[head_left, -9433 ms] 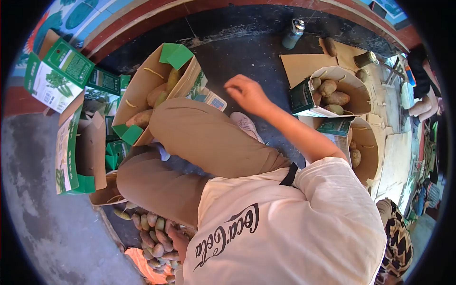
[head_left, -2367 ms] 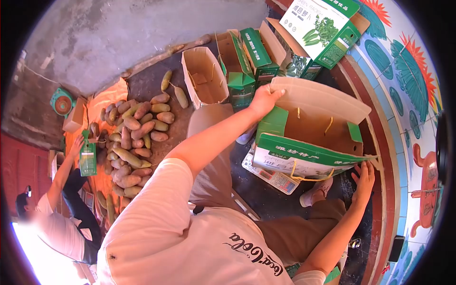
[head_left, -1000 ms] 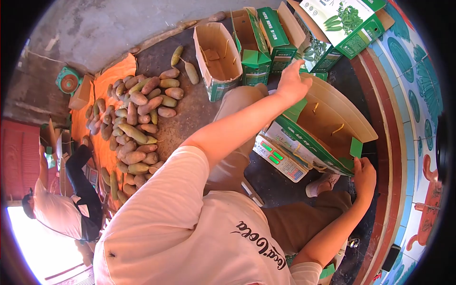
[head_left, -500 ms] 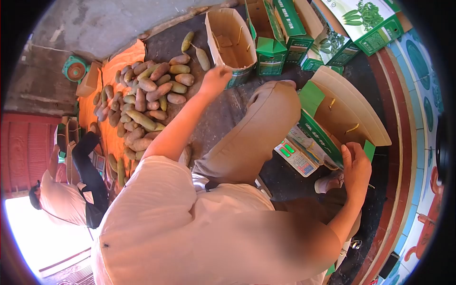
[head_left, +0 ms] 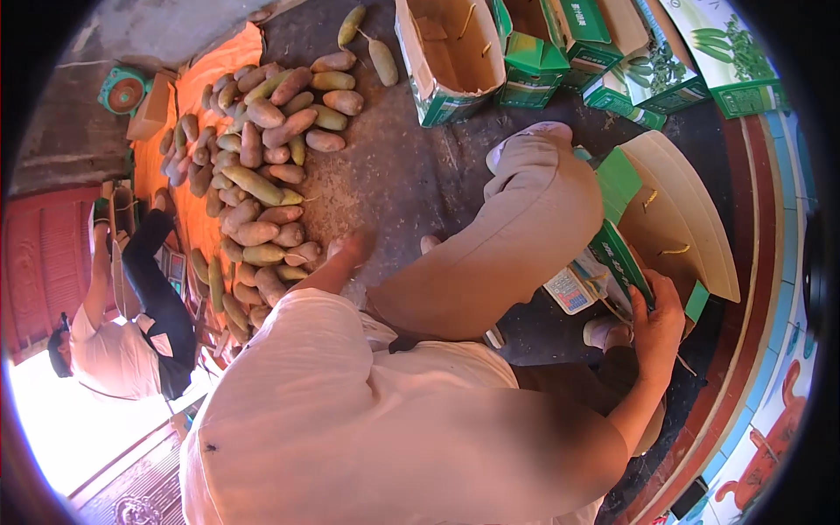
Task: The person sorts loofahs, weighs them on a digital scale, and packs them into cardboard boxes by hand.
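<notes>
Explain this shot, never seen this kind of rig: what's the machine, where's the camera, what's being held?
No machine: these are a person's bare hands, seen by a camera worn on their head, looking forward and down. The pale shirt at the bottom is the wearer's own.

A pile of long vegetables lies partly on an orange sheet, partly on the dark floor. More open boxes stand at the top.

The right hand touches the rim of an open box; how firmly is unclear. The left hand, blurred, is beside the pile, holding nothing visible. A second person is at far left.
</notes>
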`<act>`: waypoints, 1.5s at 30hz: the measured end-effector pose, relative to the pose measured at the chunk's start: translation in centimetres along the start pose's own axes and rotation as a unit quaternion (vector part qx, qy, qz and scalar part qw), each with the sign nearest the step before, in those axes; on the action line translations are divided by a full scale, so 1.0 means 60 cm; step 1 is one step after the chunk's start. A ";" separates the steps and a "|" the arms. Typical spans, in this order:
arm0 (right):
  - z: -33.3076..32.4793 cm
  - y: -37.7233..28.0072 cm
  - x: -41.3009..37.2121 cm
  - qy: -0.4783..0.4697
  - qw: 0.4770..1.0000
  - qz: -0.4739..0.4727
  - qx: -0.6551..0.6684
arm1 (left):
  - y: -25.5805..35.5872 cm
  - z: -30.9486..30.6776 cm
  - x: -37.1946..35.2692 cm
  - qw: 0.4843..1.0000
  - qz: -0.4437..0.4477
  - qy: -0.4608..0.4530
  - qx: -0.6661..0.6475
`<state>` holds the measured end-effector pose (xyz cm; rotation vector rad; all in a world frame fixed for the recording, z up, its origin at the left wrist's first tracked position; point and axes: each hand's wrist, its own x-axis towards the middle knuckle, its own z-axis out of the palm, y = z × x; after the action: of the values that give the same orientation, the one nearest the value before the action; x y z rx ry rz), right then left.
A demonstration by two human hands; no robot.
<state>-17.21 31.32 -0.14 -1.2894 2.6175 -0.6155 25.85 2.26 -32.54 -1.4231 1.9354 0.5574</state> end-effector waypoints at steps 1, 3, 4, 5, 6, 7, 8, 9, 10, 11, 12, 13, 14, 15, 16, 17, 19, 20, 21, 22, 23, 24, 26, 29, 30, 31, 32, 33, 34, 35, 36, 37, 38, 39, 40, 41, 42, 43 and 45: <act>0.002 -0.002 0.002 -0.010 1.000 0.009 -0.004 | 0.001 -0.010 -0.025 0.999 -0.037 0.007 -0.006; 0.006 -0.004 0.005 -0.012 1.000 0.024 -0.007 | -0.001 -0.018 -0.047 0.994 -0.108 0.022 -0.018; 0.009 -0.005 0.008 -0.012 0.999 0.032 -0.009 | -0.010 -0.010 -0.042 0.991 -0.131 0.005 -0.037; 0.011 -0.004 0.011 -0.009 0.999 0.035 -0.013 | -0.024 0.000 -0.034 0.986 -0.154 -0.012 -0.056; 0.013 -0.003 0.013 -0.006 0.999 0.038 -0.018 | -0.034 0.010 -0.026 0.981 -0.176 -0.029 -0.073; 0.013 -0.002 0.015 -0.002 0.999 0.042 -0.024 | -0.041 0.021 -0.022 0.980 -0.178 -0.025 -0.083; 0.013 -0.003 0.017 -0.002 0.999 0.045 -0.026 | -0.045 0.032 -0.020 0.979 -0.181 -0.020 -0.093; 0.013 -0.006 0.018 -0.002 0.998 0.047 -0.028 | -0.043 0.038 -0.020 0.977 -0.184 -0.016 -0.103; 0.013 -0.008 0.019 -0.003 0.998 0.049 -0.029 | -0.040 0.040 -0.019 0.974 -0.195 -0.012 -0.116; 0.015 -0.007 0.020 -0.004 0.998 0.050 -0.032 | -0.039 0.037 -0.018 0.970 -0.208 -0.008 -0.129; 0.016 -0.005 0.021 -0.004 0.998 0.051 -0.035 | -0.038 0.035 -0.015 0.965 -0.221 -0.003 -0.141; 0.018 -0.003 0.023 -0.003 0.998 0.051 -0.038 | -0.042 0.040 -0.004 0.966 -0.222 -0.003 -0.129; 0.018 -0.003 0.026 -0.006 0.998 0.054 -0.033 | -0.048 0.048 0.011 0.968 -0.223 -0.003 -0.116; 0.017 -0.003 0.029 -0.008 0.998 0.057 -0.029 | -0.054 0.053 0.023 0.969 -0.223 -0.003 -0.104; 0.017 -0.004 0.032 -0.011 0.998 0.060 -0.025 | -0.060 0.052 0.036 0.967 -0.229 -0.011 -0.107; 0.017 -0.005 0.035 -0.014 0.998 0.059 -0.024 | -0.066 0.049 0.051 0.966 -0.235 -0.019 -0.109; 0.017 -0.005 0.038 -0.019 0.998 0.059 -0.023 | -0.062 0.034 0.058 0.969 -0.229 -0.039 -0.090; 0.017 -0.003 0.038 -0.021 0.998 0.061 -0.024 | -0.063 0.024 0.058 0.973 -0.216 -0.051 -0.068; 0.018 0.001 0.038 -0.023 0.997 0.063 -0.024 | -0.060 0.009 0.052 0.976 -0.203 -0.063 -0.045; 0.020 0.003 0.038 -0.025 0.997 0.066 -0.023 | -0.054 0.002 0.041 0.979 -0.189 -0.069 -0.020; 0.021 0.002 0.039 -0.026 0.997 0.068 -0.020 | -0.043 -0.001 0.025 0.982 -0.174 -0.074 0.005; 0.022 0.001 0.040 -0.027 0.997 0.070 -0.018 | -0.037 -0.002 0.018 0.984 -0.159 -0.079 0.030; 0.020 -0.002 0.041 -0.030 0.997 0.073 -0.018 | -0.045 0.046 0.045 0.982 -0.172 -0.077 -0.031; 0.019 -0.008 0.046 -0.031 0.997 0.073 -0.020 | -0.020 0.048 0.038 0.986 -0.151 -0.071 -0.003; 0.020 -0.007 0.046 -0.030 0.997 0.073 -0.020 | -0.009 0.041 0.030 0.988 -0.137 -0.067 0.026; 0.020 -0.006 0.046 -0.029 0.997 0.073 -0.020 | -0.012 0.056 0.036 0.990 -0.102 -0.069 0.070; 0.019 -0.005 0.045 -0.027 0.997 0.064 -0.025 | -0.020 0.079 0.048 0.989 -0.067 -0.070 0.114; 0.019 -0.004 0.045 -0.023 0.998 0.055 -0.030 | -0.023 0.087 0.059 0.984 -0.032 -0.071 0.158; 0.019 -0.003 0.045 -0.019 0.998 0.045 -0.034 | -0.003 0.048 0.044 0.987 -0.035 -0.093 0.127; 0.020 -0.003 0.045 -0.013 0.999 0.039 -0.033 | 0.022 0.003 0.026 0.988 -0.038 -0.114 0.095; 0.021 -0.002 0.044 -0.006 0.999 0.033 -0.033 | 0.047 -0.033 0.011 0.988 -0.041 -0.135 0.063; 0.021 -0.002 0.042 0.001 0.999 0.027 -0.032 | 0.057 -0.046 0.014 0.993 -0.039 -0.105 0.022; 0.021 -0.002 0.041 0.003 0.999 0.027 -0.034 | 0.067 -0.058 0.018 0.996 -0.036 -0.075 -0.018; 0.020 -0.003 0.040 0.005 0.999 0.027 -0.036 | 0.078 -0.071 0.020 0.997 -0.031 -0.045 -0.059; 0.019 -0.003 0.038 0.007 0.999 0.028 -0.038 | 0.093 -0.087 0.020 0.996 -0.020 -0.016 -0.088; 0.018 -0.002 0.036 0.010 0.999 0.023 -0.045 | 0.109 -0.105 0.017 0.993 -0.008 0.014 -0.116; 0.019 -0.001 0.034 0.013 0.998 0.018 -0.051 | 0.124 -0.119 0.016 0.989 0.004 0.043 -0.144; 0.019 0.000 0.032 0.017 0.998 0.013 -0.058 | 0.137 -0.123 0.022 0.985 0.023 0.079 -0.150; 0.019 0.001 0.028 0.017 0.998 0.015 -0.055 | 0.165 -0.151 0.015 0.973 0.036 0.117 -0.194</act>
<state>-17.90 29.69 -1.13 -1.2790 2.7270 -0.4985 13.93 -1.33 -27.40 -1.7274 2.1527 0.8742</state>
